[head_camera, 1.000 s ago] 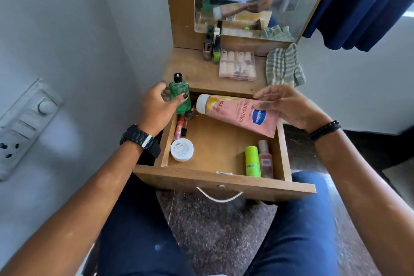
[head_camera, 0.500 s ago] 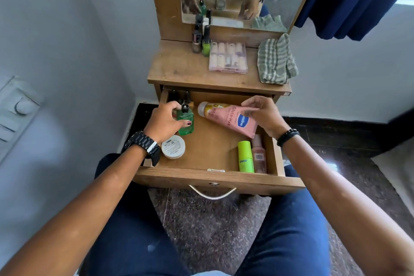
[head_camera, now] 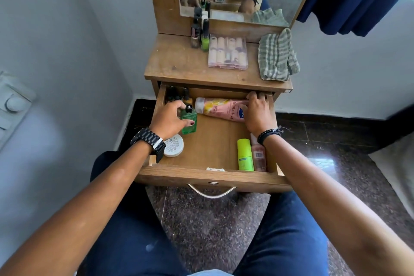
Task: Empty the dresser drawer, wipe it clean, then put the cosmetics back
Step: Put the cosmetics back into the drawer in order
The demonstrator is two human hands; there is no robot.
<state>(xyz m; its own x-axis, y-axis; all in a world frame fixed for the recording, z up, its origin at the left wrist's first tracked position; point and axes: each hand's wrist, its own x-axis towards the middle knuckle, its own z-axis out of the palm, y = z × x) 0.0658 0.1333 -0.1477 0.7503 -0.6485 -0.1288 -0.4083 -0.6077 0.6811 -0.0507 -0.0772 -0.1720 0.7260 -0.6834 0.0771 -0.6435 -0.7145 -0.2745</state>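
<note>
While left fingers [head_camera: 179,108] grip the green bottle [head_camera: 189,120], right ones (curled) hold the pink tube [head_camera: 220,108].

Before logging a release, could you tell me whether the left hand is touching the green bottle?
Touching: the head view shows the left hand gripping the green bottle.

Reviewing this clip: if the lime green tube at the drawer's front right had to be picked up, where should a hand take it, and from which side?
Judging by its pose, from above, pinching the lime green tube across its middle. It lies flat, lengthwise front to back, with the pink bottle close against its right side and the drawer front at its near end, so the bare floor to its left gives a finger room.
</note>
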